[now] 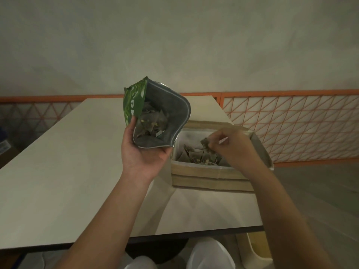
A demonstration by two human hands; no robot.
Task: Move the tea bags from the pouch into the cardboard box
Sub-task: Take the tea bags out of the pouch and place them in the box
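Left fingers (134, 123) grip pouch (167, 113); right fingers (215, 140) pinch tea bag (205, 143) over box (209, 175).

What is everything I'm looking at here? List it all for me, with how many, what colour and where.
pouch: one, green outside, grey inside, open, held above the table left of the box
tea bags in pouch: several, dark, count unclear
cardboard box: one, tan with a white lining, open, on the table at right
tea bags in box: several, dark, count unclear
held tea bag: one, dark, above the box
table: one, off-white
railing: orange lattice, behind the table
wall: pale grey, background
left hand: grips the pouch from below
right hand: pinches the held tea bag over the box
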